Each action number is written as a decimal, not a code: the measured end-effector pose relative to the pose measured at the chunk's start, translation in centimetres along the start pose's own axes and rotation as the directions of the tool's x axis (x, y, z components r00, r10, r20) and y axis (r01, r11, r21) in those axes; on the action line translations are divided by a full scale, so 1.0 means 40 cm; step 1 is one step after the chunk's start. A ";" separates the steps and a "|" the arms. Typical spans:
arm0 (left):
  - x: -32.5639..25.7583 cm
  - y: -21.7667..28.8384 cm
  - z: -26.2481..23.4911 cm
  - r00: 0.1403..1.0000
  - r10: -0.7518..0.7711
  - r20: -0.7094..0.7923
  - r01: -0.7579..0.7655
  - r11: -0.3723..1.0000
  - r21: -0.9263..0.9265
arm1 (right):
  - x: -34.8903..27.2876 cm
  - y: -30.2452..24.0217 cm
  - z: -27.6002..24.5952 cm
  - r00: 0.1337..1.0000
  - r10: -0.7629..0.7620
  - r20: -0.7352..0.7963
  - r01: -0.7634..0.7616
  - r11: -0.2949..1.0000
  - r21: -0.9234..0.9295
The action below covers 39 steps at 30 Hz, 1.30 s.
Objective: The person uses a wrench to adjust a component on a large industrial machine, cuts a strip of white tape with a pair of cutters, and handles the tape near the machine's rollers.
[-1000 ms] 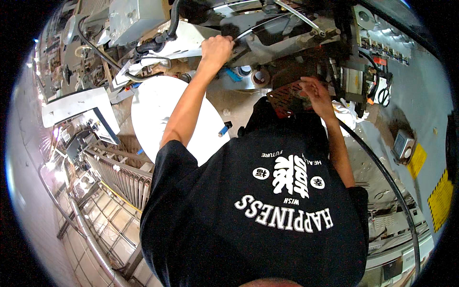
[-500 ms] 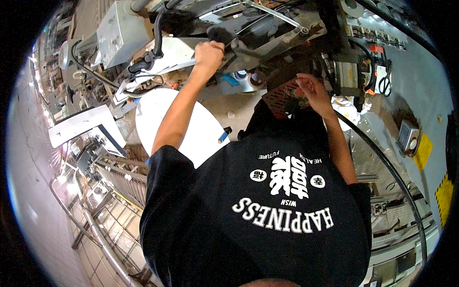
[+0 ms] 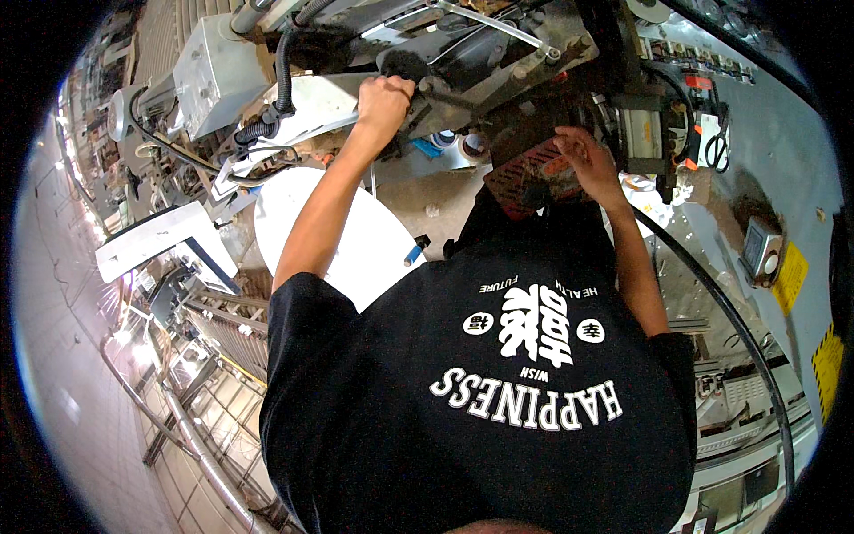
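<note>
My left hand [image 3: 384,107] is raised at the upper middle, its fingers curled into a fist beside the dark metal frame [image 3: 498,93] of a machine. A round, dark, bristly-looking thing [image 3: 403,64] shows just beyond the knuckles. What the fist grips is hidden, and I cannot tell whether the bristly thing is part of it. My right hand [image 3: 589,165] hovers farther right with its fingers loosely bent and apart, seemingly holding nothing. Close to its fingertips is a dirty red slotted plate [image 3: 520,178].
Below my left forearm lies a white rounded panel [image 3: 329,240]. Rolls of tape [image 3: 472,145] and a blue item [image 3: 427,148] sit under the frame. A black cable [image 3: 712,289] curves down the right side. A grey box [image 3: 213,76] stands at upper left.
The view has shifted slightly. My left hand stays closed by the frame, and my right hand's fingers have shifted a little above the red plate.
</note>
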<state>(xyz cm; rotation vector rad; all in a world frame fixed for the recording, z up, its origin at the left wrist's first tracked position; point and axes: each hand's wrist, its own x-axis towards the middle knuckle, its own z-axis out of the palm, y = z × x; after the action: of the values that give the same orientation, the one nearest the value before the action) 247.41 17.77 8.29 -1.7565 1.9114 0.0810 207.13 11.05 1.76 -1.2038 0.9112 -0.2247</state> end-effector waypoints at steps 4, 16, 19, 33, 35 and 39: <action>0.024 0.001 0.008 0.993 -0.031 -0.115 0.019 0.994 -0.109 | 0.001 -0.042 0.006 0.999 0.038 0.027 -0.037 0.998 -0.046; -0.003 0.034 0.024 0.951 -0.165 -0.263 0.025 0.883 -0.468 | 0.051 -0.026 0.029 0.998 -0.016 -0.062 0.020 0.998 0.065; 0.011 0.042 0.048 0.841 -0.205 -0.500 -0.065 0.881 -0.470 | 0.055 -0.095 0.056 0.998 0.029 -0.054 -0.027 0.999 0.037; 0.002 0.064 0.071 0.898 -0.343 -0.275 0.135 0.810 -0.570 | 0.052 -0.174 0.096 0.996 0.082 0.043 -0.073 0.981 -0.178; 0.010 0.071 0.053 0.887 -0.352 -0.299 0.123 0.805 -0.581 | 0.053 -0.165 0.088 0.997 0.065 0.040 -0.054 0.970 -0.238; -0.021 0.059 0.072 0.863 -0.414 -0.289 0.223 0.827 -0.516 | 0.055 -0.178 0.074 0.992 0.078 0.099 -0.055 0.976 -0.211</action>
<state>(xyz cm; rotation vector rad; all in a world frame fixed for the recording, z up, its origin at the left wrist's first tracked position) 246.17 20.03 5.46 -2.5804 1.9280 0.0751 212.76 9.07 7.11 -1.3628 0.8956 -0.0101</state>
